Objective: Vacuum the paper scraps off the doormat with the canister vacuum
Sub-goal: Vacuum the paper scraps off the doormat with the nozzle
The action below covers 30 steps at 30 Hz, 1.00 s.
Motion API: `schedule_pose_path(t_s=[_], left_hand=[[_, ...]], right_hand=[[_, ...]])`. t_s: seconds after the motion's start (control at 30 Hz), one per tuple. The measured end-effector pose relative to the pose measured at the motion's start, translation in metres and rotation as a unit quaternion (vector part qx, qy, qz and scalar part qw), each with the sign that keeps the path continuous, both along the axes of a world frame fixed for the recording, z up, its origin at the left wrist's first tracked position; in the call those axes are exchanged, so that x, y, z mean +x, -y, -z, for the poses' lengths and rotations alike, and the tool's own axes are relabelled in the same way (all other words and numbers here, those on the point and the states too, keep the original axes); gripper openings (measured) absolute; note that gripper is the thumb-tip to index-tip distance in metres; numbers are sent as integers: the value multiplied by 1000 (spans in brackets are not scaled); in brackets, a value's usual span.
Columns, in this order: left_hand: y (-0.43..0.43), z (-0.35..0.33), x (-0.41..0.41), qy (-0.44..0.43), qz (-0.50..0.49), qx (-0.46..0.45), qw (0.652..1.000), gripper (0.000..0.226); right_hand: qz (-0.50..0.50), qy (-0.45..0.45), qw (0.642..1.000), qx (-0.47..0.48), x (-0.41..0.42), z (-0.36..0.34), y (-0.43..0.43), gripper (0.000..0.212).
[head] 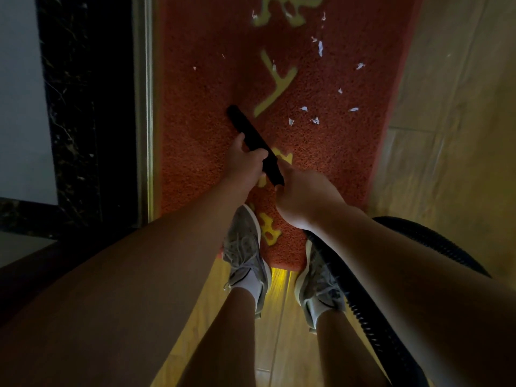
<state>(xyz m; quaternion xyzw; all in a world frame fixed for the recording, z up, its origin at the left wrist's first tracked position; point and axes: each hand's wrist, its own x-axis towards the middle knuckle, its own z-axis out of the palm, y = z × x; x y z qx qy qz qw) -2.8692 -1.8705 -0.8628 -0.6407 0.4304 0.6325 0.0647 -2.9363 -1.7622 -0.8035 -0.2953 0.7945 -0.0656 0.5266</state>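
A red doormat (201,107) with yellow characters lies lengthwise ahead of me. Several white paper scraps (312,115) are scattered over its middle and right side, more farther up (320,48). A black vacuum nozzle tube (245,127) slants up to the left, its tip resting on the mat left of the scraps. My left hand (245,160) grips the tube midway. My right hand (304,196) holds its rear end, where the black ribbed hose (363,305) runs back past my right arm.
A dark marble door frame (72,107) and a metal threshold strip (145,107) border the mat's left edge. Beige floor tiles (446,121) lie on the right. My two feet in grey sneakers (245,255) stand at the mat's near end. The canister itself is out of view.
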Motion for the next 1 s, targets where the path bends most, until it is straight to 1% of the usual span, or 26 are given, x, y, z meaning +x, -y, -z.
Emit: schedule_pose_path(t_s=[0.13,0.33,0.47,0.53,0.73,1.0], left_hand=[[8,2,3,-7,-3,10,1000,71],[5,2,4,-7,2,23,1000,71],[-3,-3,1,-8,14,36,999,70],[-7,-4,-1,-7,5,42,999,70],[-11,-7,-4,-11,13,36,999,70],[2,-2,-6,-7,2,21,1000,71]], right_hand=[[-12,-18,1000,6,2,4,9,63],[-8,-8,1000,-4,3,1,6,64],[1,-7,1000,5,1,-5,-4,56],[-3,-8,1000,11,-1,-7,-8,57],[1,-9,1000,17,-5,-10,-11,61],[-3,-8,1000,2,-5,0,2,60]])
